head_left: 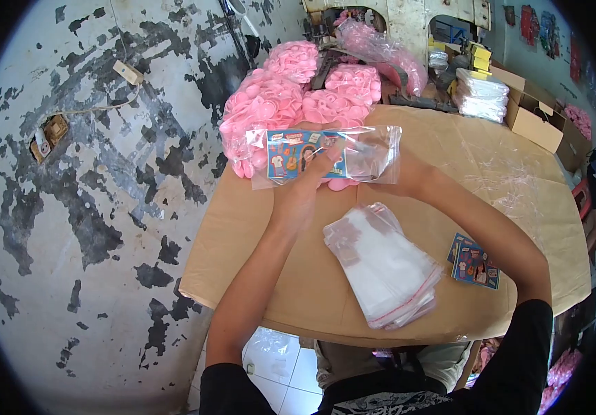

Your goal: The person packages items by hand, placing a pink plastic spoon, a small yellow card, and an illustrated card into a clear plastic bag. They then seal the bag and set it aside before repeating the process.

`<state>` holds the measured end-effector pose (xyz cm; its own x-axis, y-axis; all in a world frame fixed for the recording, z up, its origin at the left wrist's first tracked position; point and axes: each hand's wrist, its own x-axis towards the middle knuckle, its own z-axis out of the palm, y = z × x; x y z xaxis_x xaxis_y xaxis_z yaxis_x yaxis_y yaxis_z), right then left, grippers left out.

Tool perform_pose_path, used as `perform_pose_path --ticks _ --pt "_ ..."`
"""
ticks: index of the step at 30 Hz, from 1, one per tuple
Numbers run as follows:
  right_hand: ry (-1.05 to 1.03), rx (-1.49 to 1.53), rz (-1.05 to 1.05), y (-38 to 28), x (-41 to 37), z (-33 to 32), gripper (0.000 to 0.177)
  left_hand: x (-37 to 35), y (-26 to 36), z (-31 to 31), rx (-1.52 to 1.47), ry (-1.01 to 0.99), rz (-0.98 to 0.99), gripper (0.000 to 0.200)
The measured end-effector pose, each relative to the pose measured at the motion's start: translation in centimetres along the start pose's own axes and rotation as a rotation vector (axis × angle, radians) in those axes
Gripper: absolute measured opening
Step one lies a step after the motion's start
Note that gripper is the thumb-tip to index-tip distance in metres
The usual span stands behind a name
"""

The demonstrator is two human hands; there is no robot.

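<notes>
My left hand [314,169] is closed on a clear plastic bag [370,149], its thumb across the front. Inside the bag, at its left part, lies a blue printed card [286,153] with pictures of a shirt and a guitar. My right hand [388,166] is at the bag's right part, seen blurred through the film; its fingers are not clear, nor whether it is inside or behind the bag. Below the hands, a stack of clear plastic bags [384,270] lies fanned on the table. Several blue cards [476,266] lie beside my right forearm.
Bags of pink plastic pieces [267,107] stand at the table's [263,277] far left. Further back are a metal machine frame [408,21], a pack of white bags [481,95] and an open cardboard box [536,121]. A peeling wall [104,207] borders the left.
</notes>
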<state>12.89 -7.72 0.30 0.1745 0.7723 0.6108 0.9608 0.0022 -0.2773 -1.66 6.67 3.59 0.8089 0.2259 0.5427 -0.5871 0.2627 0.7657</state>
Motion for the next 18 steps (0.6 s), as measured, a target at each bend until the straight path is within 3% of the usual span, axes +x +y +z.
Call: perform_pose_path --ticks 2,4,7,13,18 --pt "-0.098 -0.345 0.024 -2.0 -0.7 -4.9 0.017 0.1 0.4 0.2 -0.110 0.030 -0.025 0.040" --pt "-0.208 -0.021 0.496 -5.8 -0.9 -9.4 0.018 0.2 0.2 -0.1 -0.149 0.051 -0.040 0.042" --pt "0.140 0.289 0.441 -5.1 -3.7 -11.1 0.023 0.1 -0.9 -0.8 -0.210 0.079 -0.104 0.045" --pt "0.324 0.492 0.352 -7.9 -5.7 -12.4 0.022 -0.7 -1.5 1.5 -0.377 0.042 -0.146 0.042" --pt "0.303 0.685 0.447 -9.2 -5.7 -9.9 0.024 -2.5 -2.1 3.8 -0.318 -0.045 -0.186 0.042"
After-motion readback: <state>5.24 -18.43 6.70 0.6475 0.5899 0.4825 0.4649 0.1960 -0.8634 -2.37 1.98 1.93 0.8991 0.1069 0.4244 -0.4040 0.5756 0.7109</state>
